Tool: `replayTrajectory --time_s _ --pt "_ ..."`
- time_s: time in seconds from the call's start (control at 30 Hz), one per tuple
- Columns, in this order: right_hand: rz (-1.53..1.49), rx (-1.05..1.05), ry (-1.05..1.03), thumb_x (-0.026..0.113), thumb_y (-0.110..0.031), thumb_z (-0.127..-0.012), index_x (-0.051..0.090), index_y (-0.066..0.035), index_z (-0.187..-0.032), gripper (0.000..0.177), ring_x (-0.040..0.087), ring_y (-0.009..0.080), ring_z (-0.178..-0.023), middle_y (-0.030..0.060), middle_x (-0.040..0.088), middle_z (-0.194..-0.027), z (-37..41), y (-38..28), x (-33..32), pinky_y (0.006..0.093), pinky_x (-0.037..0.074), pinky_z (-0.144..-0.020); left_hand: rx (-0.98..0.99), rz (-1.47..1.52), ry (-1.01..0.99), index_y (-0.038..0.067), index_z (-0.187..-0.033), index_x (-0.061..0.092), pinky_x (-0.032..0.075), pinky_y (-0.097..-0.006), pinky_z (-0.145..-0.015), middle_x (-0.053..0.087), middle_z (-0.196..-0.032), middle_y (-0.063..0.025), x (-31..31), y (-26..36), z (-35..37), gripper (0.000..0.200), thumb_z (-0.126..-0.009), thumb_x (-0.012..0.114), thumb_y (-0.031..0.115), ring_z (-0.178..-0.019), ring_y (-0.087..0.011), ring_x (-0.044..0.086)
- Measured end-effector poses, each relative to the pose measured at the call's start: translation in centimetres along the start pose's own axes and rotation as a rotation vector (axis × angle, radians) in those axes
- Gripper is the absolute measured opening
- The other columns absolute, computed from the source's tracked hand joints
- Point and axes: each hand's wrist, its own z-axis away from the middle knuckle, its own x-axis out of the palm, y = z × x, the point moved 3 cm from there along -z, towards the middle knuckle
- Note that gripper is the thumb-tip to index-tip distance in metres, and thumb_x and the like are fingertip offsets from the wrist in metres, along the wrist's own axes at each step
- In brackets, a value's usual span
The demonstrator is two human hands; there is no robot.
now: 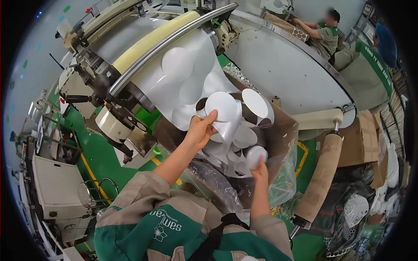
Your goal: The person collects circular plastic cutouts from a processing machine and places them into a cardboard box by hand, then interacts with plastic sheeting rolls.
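Observation:
A wide white sheet with cut circles (pixel 162 93) hangs from the machine's roller down into a cardboard box. My left hand (pixel 201 132) is closed on this sheet, its thumb pressed at the lower edge of a round white disc (pixel 220 104). Right of that disc, another white disc (pixel 255 103) stands tilted beside a dark round hole. My right hand (pixel 260 171) is closed around white discs (pixel 256 156), apparently a small stack, over the box. Its fingers are partly hidden by them.
The cardboard box (pixel 283 135) has a clear plastic liner (pixel 285 185). A metal bar (pixel 174 45) and yellow roller (pixel 156 39) cross above the sheet. To the right stands a brown-wrapped roller (pixel 320 178). Two other people (pixel 328 37) are at the upper right.

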Motion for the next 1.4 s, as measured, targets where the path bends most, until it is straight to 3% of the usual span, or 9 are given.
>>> replayTrajectory --time_s 0.1,0.3,0.5,0.57,0.7,0.8,0.9,1.07,1.4 --pt "-0.153 -0.199 -0.209 0.051 -0.021 -0.088 0.040 -0.006 -0.125 0.042 0.044 0.0260 -0.114 0.0111 0.046 -0.123 5.5 -5.6 4.8 0.0434 0.037 -0.095 -0.009 -0.199 -0.026 -0.005 -0.104 0.052 0.052 -0.0311 -0.070 0.060 -0.096 -0.0093 -0.7 -1.5 0.2 0.026 -0.086 0.054 0.014 -0.085 -0.0168 0.060" --pt "1.282 -0.354 -0.443 0.057 -0.009 -0.080 0.047 0.006 -0.116 0.040 0.055 0.0188 -0.090 0.0107 0.056 -0.103 10.3 -5.7 19.6 0.0293 0.045 -0.079 -0.336 -0.475 -0.206 -0.001 -0.096 0.052 0.043 -0.0268 -0.059 0.055 -0.088 -0.0012 -2.1 -10.1 2.8 0.032 -0.081 0.062 0.025 -0.073 -0.0089 0.049" --pt "0.247 -0.862 0.507 0.065 -0.004 -0.073 0.047 0.008 -0.107 0.040 0.059 0.0282 -0.089 0.0191 0.055 -0.106 2.2 -9.5 -3.2 0.0404 0.054 -0.072 0.193 -0.404 0.661 -0.008 -0.132 0.010 0.042 -0.0320 -0.086 0.040 -0.124 -0.0173 -15.6 -3.3 -0.5 0.099 -0.065 0.075 0.027 -0.110 -0.0236 0.044" --pt "0.598 -1.193 0.917 0.065 -0.010 -0.075 0.047 0.007 -0.107 0.040 0.057 0.0294 -0.088 0.0197 0.054 -0.103 7.1 -9.4 2.0 0.0400 0.050 -0.076 0.594 -0.772 0.768 -0.007 -0.128 0.026 0.042 -0.0317 -0.083 0.047 -0.120 -0.0148 -17.8 0.7 -2.7 0.085 -0.068 0.073 0.027 -0.105 -0.0235 0.049" --pt "0.197 -1.465 0.934 0.069 -0.011 -0.072 0.047 0.005 -0.107 0.044 0.056 0.0301 -0.086 0.0213 0.055 -0.103 9.0 -15.7 3.7 0.0410 0.049 -0.073 0.291 -0.562 0.435 -0.005 -0.103 0.057 0.044 -0.0305 -0.076 0.061 -0.098 -0.0116 -17.4 0.9 -5.1 0.042 -0.078 0.063 0.027 -0.089 -0.0186 0.057" --pt "0.283 -1.315 0.983 0.070 -0.011 -0.070 0.046 0.005 -0.112 0.051 0.057 0.0302 -0.088 0.0209 0.053 -0.108 9.1 -16.2 3.5 0.0441 0.052 -0.072 0.173 -0.435 0.441 -0.006 -0.101 0.058 0.047 -0.0287 -0.067 0.062 -0.091 -0.0116 -22.0 0.0 -7.1 0.039 -0.081 0.059 0.028 -0.079 -0.0167 0.061" --pt "0.471 -0.834 -0.026 0.066 -0.009 -0.075 0.049 0.001 -0.110 0.040 0.058 0.0209 -0.083 0.0115 0.057 -0.098 7.4 -8.5 13.6 0.0336 0.050 -0.070 0.056 -0.524 0.353 -0.007 -0.104 0.055 0.049 -0.0296 -0.069 0.061 -0.094 -0.0120 -21.0 -1.6 -5.6 0.042 -0.081 0.060 0.027 -0.081 -0.0189 0.061" --pt "1.072 -0.251 -0.648 0.069 -0.011 -0.071 0.054 0.005 -0.109 0.044 0.056 0.0144 -0.085 0.0086 0.061 -0.096 4.2 4.3 23.4 0.0254 0.043 -0.077 -0.130 -0.474 0.088 0.008 -0.114 0.048 0.043 -0.0286 -0.064 0.054 -0.103 -0.0021 -14.1 -6.3 -0.9 0.043 -0.080 0.063 0.028 -0.090 -0.0138 0.051" --pt "0.318 -0.298 -0.268 0.053 -0.014 -0.087 0.046 0.003 -0.115 0.033 0.053 0.0221 -0.102 0.0123 0.055 -0.111 -1.0 -0.2 11.7 0.0369 0.042 -0.090 0.170 -0.525 0.243 -0.003 -0.101 0.056 0.042 -0.0267 -0.073 0.059 -0.094 -0.0055 -11.9 -1.5 -2.4 0.031 -0.081 0.060 0.020 -0.086 -0.0111 0.053"
